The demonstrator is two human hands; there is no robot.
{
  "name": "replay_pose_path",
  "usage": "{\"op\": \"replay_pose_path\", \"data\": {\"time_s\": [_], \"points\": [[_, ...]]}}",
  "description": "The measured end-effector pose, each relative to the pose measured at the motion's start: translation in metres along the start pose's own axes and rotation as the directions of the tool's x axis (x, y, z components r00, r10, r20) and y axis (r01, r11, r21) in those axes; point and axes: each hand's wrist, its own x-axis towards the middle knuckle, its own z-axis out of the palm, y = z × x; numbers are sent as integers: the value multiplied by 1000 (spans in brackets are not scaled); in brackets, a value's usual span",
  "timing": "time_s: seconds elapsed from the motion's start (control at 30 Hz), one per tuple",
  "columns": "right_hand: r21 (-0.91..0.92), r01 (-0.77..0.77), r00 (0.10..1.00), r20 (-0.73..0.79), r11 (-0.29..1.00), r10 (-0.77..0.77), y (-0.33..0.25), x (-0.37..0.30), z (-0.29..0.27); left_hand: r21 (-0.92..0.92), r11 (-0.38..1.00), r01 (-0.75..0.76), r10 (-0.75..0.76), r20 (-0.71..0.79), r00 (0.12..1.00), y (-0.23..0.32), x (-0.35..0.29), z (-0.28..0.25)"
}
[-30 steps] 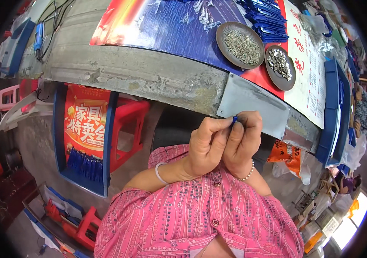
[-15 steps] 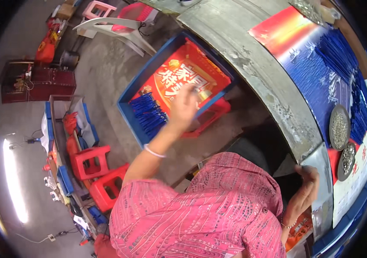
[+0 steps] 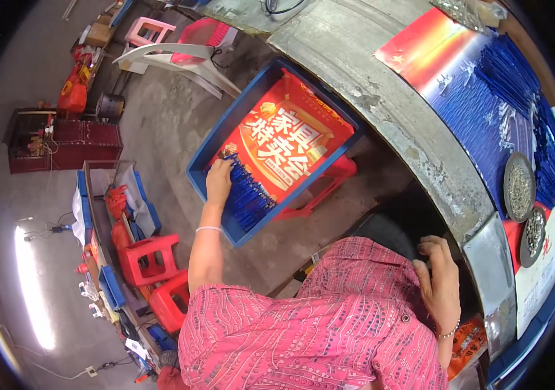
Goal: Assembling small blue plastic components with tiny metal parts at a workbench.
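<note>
A blue tray [image 3: 193, 170] stands on a red stool [image 3: 326, 188], with a red printed sheet [image 3: 290, 140] lining it. Along its near left side lies a row of thin, dark blue sticks [image 3: 249, 198], packed side by side; their exact kind is too small to make out. My left hand [image 3: 219, 182] reaches into the tray, its fingers drawn together on the left end of that row. Over my lap, beside the metal table's edge, my right hand [image 3: 440, 286] has its thumb and fingers apart and holds nothing visible.
The grey metal table [image 3: 388, 110] curves along my right. It bears more blue sticks [image 3: 508, 78] and two round dishes of small metallic parts, one a larger dish [image 3: 519, 187]. A white chair [image 3: 183, 55] stands beyond the tray; red stools [image 3: 151, 259] stand at the left.
My left hand has moved left and nearer, from above the red sheet to the blue sticks. My right hand has left the table's edge and moved over my lap, its fingers raised.
</note>
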Motion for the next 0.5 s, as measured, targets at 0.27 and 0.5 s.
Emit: {"op": "replay_pose_path", "data": {"time_s": [0.27,0.5], "points": [[-112,21,1000,10,994,-20,9,-13,-15,-58,993,-103,92,-168,982,42,28,-14],[-98,218,974,-38,971,-222,21,-28,-31,-423,835,-351,256,-265,930,225,89,-77]]}}
